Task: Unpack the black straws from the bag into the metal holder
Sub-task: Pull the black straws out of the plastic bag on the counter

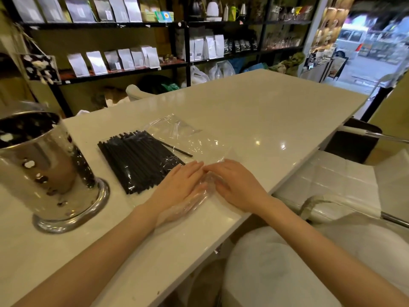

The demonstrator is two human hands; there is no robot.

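Straws, a black plastic bundle [139, 161], lie lengthwise just left of the flat, open, empty-palmed left hand [180, 187], nearer than the equally open right hand [238, 187].

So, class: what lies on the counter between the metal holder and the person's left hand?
In the head view, the bundle of black straws lies between the metal holder and the left hand, partly in the clear bag.

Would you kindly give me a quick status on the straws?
Left hand and right hand flat on the bag, gripping nothing. Straws bundled on counter. Holder upright, path clear.
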